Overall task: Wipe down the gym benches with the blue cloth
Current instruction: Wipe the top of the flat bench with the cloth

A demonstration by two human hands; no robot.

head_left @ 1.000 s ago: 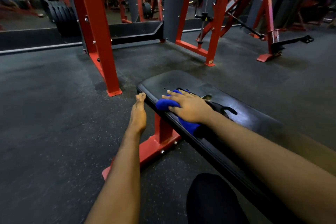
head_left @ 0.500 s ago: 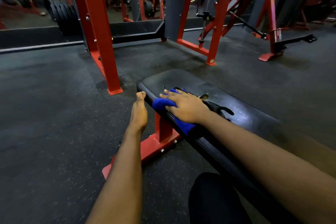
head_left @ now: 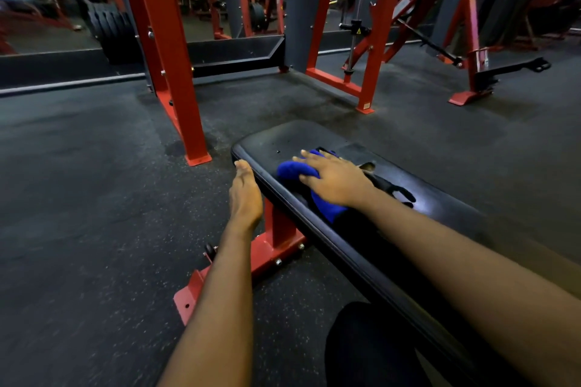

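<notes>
A flat black padded bench [head_left: 283,138] on a red frame runs from the centre toward the lower right. The blue cloth [head_left: 290,171] lies bunched on the pad near its far end. My right hand [head_left: 334,179] presses flat on the cloth, fingers spread and fairly straight. My left hand [head_left: 245,196] rests along the bench's left side edge, fingers straight and together, holding nothing. The pad is torn just right of my right hand.
A red rack upright [head_left: 176,72] stands on the dark rubber floor left of the bench's far end. More red machine frames [head_left: 374,50] and a lever arm [head_left: 509,67] stand behind. Stacked weight plates [head_left: 108,28] sit far left. My dark-clad knee [head_left: 367,345] is at the bottom.
My right hand and the cloth have shifted slightly toward the bench's left edge. My left hand stays against the side of the bench.
</notes>
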